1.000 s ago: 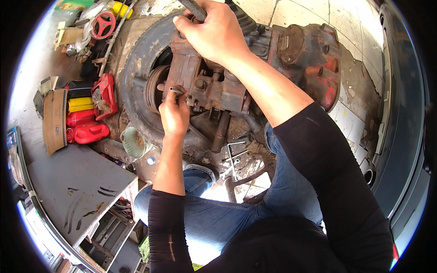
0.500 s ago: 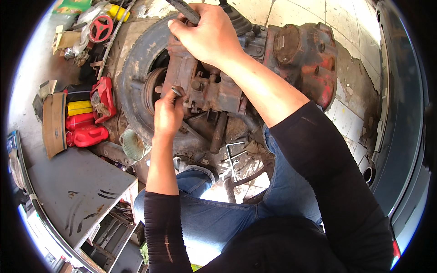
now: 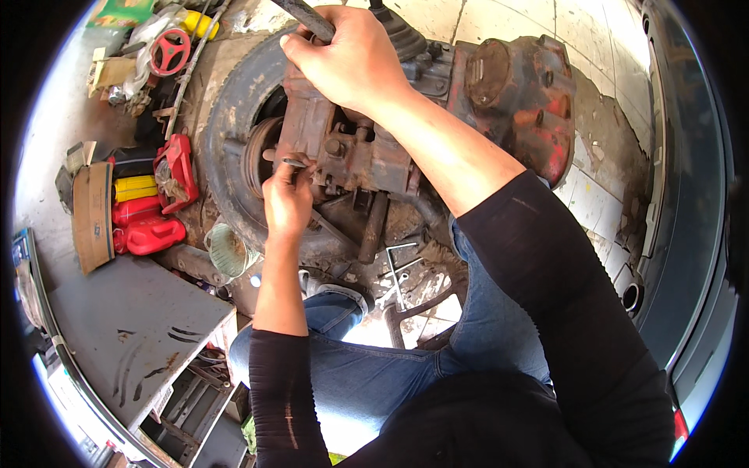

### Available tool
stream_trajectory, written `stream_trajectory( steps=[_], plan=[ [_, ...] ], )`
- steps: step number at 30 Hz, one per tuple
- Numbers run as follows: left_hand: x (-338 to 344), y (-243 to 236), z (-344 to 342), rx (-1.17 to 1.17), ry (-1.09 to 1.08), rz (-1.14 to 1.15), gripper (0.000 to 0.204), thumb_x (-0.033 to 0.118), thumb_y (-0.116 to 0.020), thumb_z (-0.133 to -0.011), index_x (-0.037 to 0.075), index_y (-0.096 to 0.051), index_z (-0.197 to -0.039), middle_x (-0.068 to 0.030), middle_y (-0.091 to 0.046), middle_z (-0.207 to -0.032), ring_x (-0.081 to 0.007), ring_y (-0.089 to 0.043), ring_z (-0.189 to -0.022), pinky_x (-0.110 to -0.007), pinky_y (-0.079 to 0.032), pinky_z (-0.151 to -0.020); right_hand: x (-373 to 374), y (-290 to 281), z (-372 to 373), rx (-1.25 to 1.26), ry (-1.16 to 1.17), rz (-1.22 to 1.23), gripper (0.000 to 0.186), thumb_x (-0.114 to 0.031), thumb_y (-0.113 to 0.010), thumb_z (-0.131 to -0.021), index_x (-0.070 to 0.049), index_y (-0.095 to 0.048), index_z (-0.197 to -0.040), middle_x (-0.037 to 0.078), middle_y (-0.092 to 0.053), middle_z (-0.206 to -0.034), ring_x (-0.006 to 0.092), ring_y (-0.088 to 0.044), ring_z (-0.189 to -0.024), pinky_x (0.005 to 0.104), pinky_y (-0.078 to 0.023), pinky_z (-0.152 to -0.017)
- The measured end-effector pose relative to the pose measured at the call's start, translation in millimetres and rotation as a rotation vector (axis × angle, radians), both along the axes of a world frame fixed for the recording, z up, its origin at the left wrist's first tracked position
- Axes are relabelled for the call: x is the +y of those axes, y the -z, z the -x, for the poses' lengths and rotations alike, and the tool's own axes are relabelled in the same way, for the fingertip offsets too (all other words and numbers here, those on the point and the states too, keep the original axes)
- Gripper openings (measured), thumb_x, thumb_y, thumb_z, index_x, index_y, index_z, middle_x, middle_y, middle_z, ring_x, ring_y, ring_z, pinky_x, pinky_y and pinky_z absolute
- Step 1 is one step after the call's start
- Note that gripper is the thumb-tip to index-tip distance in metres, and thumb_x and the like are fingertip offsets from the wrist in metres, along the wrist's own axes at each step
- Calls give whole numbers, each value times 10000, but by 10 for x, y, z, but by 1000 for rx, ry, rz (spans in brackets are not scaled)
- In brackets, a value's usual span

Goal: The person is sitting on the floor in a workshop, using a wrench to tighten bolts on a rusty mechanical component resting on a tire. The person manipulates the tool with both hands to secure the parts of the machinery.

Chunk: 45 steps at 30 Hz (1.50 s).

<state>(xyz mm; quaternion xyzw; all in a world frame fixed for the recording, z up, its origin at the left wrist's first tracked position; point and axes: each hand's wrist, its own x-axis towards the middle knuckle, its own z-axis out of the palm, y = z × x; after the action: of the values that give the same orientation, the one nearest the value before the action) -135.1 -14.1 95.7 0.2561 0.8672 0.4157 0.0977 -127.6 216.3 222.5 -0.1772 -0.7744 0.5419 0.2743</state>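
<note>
Rough, rusty metal is shown here on the machine casing, a matt finish on the grey rod; glossy plastic is caught on the red jerrycan.

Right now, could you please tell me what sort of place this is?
Probably a vehicle repair workshop, judging by the grimy gearbox-like assembly, large tyre and metal tools.

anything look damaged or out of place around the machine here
Yes: right of the rusty machine, the floor tiles look broken along a jagged edge, baring rough ground. Dark streaks also mar the grey bench top.
</note>
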Motion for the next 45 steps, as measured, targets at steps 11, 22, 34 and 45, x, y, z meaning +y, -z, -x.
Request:
stream_trajectory(
  steps=[11, 22, 34, 45],
  plan=[
    [-85, 38, 165, -396, -198, -248, 150, -51, -634, -1004, 62, -594, -1095, -48, -679, -1007, -126, -682, -859, -284, -595, -734, 11, -18, 11, -25, -14, -12, 299, -308, -750, -836, -13, -755, -886, 177, -723, -730, 351, -751, -756, 459, -580, -740],
    [-106, -64, 242, -322, -158, -64, 137, -21, -642, -1006, 27, -601, -1127, -72, -688, -991, -129, -669, -827, -292, -593, -714, 33, 4, -16, 4, -36, 30, 284, -298, -744, -847, -15, -757, -870, 152, -731, -717, 330, -755, -745, 438, -581, -729],
    [-151, -46, 235, -410, -189, -120, 116, -18, -652, -1010, 59, -604, -1082, -47, -672, -999, -130, -672, -885, -282, -584, -775, 31, 20, 8, 3, 0, -45, 289, -299, -753, -838, -11, -753, -858, 169, -723, -714, 337, -753, -727, 444, -580, -713],
    [-161, 116, 80, -180, -184, -36, 73, -8, -663, -1006, 33, -641, -1062, -41, -713, -988, -102, -668, -870, -270, -568, -760, 22, -7, -13, -10, -20, 3, 305, -322, -746, -837, -19, -760, -869, 172, -720, -717, 343, -751, -746, 448, -582, -732]
  ],
)
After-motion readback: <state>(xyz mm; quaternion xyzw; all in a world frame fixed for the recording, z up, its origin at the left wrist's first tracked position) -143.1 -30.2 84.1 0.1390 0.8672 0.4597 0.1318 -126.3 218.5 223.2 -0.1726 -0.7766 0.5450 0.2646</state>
